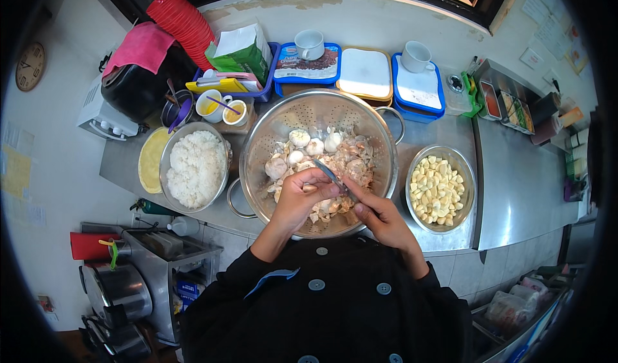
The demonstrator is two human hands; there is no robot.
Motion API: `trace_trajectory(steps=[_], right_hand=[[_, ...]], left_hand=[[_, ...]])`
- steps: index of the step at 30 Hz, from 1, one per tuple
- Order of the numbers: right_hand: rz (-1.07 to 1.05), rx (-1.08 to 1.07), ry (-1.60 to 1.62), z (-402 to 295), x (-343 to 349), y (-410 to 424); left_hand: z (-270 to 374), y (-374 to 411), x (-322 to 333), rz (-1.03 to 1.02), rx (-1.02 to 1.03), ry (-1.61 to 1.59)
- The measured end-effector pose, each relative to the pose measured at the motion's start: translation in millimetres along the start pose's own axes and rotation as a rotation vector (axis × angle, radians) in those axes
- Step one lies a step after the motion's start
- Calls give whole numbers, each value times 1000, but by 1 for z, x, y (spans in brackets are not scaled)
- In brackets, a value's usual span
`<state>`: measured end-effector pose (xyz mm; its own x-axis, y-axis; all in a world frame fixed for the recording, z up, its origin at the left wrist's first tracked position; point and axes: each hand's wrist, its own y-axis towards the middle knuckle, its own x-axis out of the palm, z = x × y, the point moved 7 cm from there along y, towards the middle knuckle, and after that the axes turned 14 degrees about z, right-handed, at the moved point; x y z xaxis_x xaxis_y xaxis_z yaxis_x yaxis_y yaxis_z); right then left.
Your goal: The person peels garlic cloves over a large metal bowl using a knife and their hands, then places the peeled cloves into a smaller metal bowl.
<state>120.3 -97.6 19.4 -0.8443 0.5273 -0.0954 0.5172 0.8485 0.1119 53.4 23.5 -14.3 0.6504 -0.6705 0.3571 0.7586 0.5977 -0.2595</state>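
Observation:
A large perforated metal colander [270,116] stands before me with garlic bulbs [300,138], loose cloves and papery skins [357,155] in it. Over its near half, my left hand [304,194] pinches a garlic clove [310,188] between its fingers. My right hand [379,213] grips a small knife [330,173], whose blade points up and left, close to the left fingertips. The knife's handle is mostly hidden in the right hand. To the right of the colander, a metal bowl [470,194] holds peeled garlic cloves [436,189].
Left of the colander sits a bowl of white rice [197,169], beside a yellow round item [150,165]. Lidded tubs [365,73], two white cups [309,44] and stacked red cups [181,25] line the back. A steel counter [521,184] extends right; pots [118,295] stand lower left.

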Motion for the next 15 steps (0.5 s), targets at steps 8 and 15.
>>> trace_trajectory(steps=[8,15], right_hand=[[76,409,180,15,-8,-9],[18,-58,-77,-8,0,0]], left_hand=[[3,-2,6,-54,-76,-135],[-6,-1,0,-60,-119,-237]])
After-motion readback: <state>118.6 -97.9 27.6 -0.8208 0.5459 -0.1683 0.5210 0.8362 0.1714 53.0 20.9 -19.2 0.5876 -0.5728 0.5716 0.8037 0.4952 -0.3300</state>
